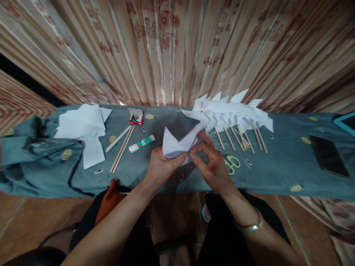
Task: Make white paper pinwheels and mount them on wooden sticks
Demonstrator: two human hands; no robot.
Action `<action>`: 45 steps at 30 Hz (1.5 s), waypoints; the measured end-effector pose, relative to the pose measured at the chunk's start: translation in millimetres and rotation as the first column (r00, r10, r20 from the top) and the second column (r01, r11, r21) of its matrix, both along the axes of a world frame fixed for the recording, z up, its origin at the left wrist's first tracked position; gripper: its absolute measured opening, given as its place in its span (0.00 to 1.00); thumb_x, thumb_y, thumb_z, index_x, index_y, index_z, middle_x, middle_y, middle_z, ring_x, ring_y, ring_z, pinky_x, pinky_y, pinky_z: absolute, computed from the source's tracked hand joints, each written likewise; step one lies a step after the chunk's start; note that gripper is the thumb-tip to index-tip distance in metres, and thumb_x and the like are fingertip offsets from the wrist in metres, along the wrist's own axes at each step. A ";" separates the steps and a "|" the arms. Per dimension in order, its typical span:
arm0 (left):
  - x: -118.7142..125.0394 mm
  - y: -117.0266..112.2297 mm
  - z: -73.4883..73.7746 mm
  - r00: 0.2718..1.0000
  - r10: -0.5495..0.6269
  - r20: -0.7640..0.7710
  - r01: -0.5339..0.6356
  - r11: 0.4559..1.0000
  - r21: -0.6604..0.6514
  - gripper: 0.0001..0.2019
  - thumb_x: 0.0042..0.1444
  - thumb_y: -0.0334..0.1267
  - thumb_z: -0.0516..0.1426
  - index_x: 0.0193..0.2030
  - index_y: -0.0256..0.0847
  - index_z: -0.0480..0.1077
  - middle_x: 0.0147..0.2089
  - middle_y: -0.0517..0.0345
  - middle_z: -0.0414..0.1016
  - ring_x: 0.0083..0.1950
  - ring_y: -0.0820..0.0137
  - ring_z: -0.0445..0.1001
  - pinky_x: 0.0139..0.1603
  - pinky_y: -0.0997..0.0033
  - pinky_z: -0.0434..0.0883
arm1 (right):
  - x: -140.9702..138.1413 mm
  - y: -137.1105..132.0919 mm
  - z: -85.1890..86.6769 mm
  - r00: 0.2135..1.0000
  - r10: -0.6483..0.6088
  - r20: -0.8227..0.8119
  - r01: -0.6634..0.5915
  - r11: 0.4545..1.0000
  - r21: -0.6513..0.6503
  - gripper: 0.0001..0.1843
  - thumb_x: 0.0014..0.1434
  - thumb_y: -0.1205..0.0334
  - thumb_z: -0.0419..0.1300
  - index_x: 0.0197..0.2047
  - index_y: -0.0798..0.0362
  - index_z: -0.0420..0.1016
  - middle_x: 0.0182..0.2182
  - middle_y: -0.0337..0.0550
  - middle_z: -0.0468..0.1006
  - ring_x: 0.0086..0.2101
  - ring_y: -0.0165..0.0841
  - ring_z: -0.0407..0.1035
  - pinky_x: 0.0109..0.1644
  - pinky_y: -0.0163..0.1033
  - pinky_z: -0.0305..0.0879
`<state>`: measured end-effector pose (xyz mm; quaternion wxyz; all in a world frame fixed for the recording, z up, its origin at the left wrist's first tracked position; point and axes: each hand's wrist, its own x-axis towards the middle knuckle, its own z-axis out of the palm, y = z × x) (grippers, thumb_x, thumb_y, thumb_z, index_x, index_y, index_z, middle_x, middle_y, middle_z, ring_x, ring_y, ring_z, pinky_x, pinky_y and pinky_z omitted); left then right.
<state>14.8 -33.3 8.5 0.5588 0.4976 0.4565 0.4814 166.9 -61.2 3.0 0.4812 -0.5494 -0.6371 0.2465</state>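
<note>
Between my hands, above the near middle of the cloth, is a white paper pinwheel [174,146] with its points curled up. My left hand [163,166] grips its left and lower part, thumb pressed toward the centre. My right hand [209,162] pinches at the pinwheel's middle with thumb and finger; whatever small piece is between those fingertips is too small to make out. Behind my right hand, several finished paper pinwheels [231,111] on wooden sticks lie overlapped in a row. Green-handled scissors [232,164] lie partly hidden by that hand.
Left of my hands lie a glue stick [142,143], wooden sticks [122,149], a white pen [118,139] and a small red box [136,117] of metal pieces. White paper sheets [80,122] are stacked farther left. A phone [329,156] and a blue-edged tablet [346,123] sit at right. A curtain [166,55] hangs behind.
</note>
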 end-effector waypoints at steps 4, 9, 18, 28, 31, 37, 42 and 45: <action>-2.6 1.4 0.5 1.000 0.019 -0.006 -0.019 0.999 -0.027 0.12 0.38 0.35 0.68 0.32 0.36 0.79 0.33 0.54 0.82 0.32 0.65 0.79 0.36 0.69 0.75 | 0.3 0.9 -0.8 1.000 0.020 -0.002 -0.020 1.000 0.003 0.03 0.57 0.60 0.60 0.33 0.49 0.75 0.60 0.45 0.67 0.63 0.40 0.55 0.67 0.52 0.49; -5.3 2.2 -2.3 0.999 0.043 -0.001 -0.043 0.998 -0.049 0.13 0.37 0.36 0.68 0.32 0.35 0.79 0.34 0.52 0.83 0.34 0.64 0.79 0.38 0.67 0.76 | -2.9 1.6 0.3 0.999 0.025 -0.038 -0.025 1.000 -0.006 0.03 0.57 0.60 0.61 0.33 0.49 0.75 0.60 0.45 0.68 0.63 0.40 0.56 0.67 0.52 0.49; -3.9 0.4 -1.7 0.987 0.121 0.105 -0.102 0.980 -0.172 0.14 0.34 0.35 0.69 0.32 0.36 0.79 0.33 0.54 0.83 0.33 0.66 0.78 0.39 0.68 0.74 | -9.6 3.9 0.4 0.996 -0.008 -0.089 0.012 0.999 0.048 0.03 0.56 0.60 0.62 0.33 0.49 0.76 0.57 0.46 0.71 0.61 0.41 0.60 0.66 0.52 0.51; -6.9 0.5 -9.4 0.965 0.117 0.236 -0.033 0.943 -0.332 0.17 0.31 0.34 0.71 0.33 0.36 0.79 0.33 0.54 0.82 0.34 0.66 0.78 0.43 0.67 0.72 | 16.6 20.3 -9.3 0.889 0.053 -0.455 -0.241 0.899 -0.365 0.21 0.48 0.49 0.68 0.42 0.51 0.78 0.41 0.44 0.81 0.42 0.39 0.74 0.48 0.47 0.69; -7.2 -2.1 -9.5 0.971 0.100 0.215 -0.020 0.938 -0.347 0.18 0.30 0.35 0.72 0.32 0.35 0.79 0.33 0.53 0.82 0.35 0.65 0.78 0.43 0.66 0.72 | 17.9 21.5 -10.1 0.795 0.104 -0.598 -0.436 0.783 -0.443 0.18 0.44 0.53 0.71 0.38 0.53 0.81 0.33 0.41 0.82 0.32 0.34 0.74 0.39 0.41 0.70; -7.6 -4.9 -10.6 0.987 0.080 0.139 -0.030 0.944 -0.328 0.20 0.29 0.37 0.72 0.33 0.34 0.79 0.34 0.50 0.82 0.35 0.63 0.78 0.41 0.65 0.73 | 12.9 20.5 -14.3 0.741 0.054 -0.670 -0.477 0.745 -0.466 0.16 0.40 0.58 0.74 0.33 0.55 0.81 0.27 0.37 0.80 0.25 0.28 0.71 0.31 0.34 0.66; -8.6 -4.2 -13.1 0.990 0.085 0.112 -0.048 0.953 -0.298 0.18 0.29 0.37 0.72 0.31 0.35 0.79 0.34 0.50 0.82 0.33 0.64 0.78 0.40 0.65 0.74 | 9.1 21.0 -15.1 0.743 0.075 -0.665 -0.469 0.767 -0.438 0.15 0.40 0.58 0.73 0.32 0.55 0.81 0.27 0.37 0.80 0.26 0.28 0.71 0.32 0.34 0.66; -9.0 -3.1 -12.9 0.991 0.100 0.088 -0.070 0.953 -0.296 0.17 0.28 0.37 0.72 0.29 0.36 0.79 0.33 0.50 0.82 0.33 0.63 0.78 0.39 0.66 0.74 | 6.4 21.3 -13.9 0.752 0.067 -0.656 -0.446 0.784 -0.431 0.16 0.40 0.57 0.73 0.32 0.54 0.80 0.27 0.37 0.80 0.27 0.29 0.71 0.34 0.35 0.66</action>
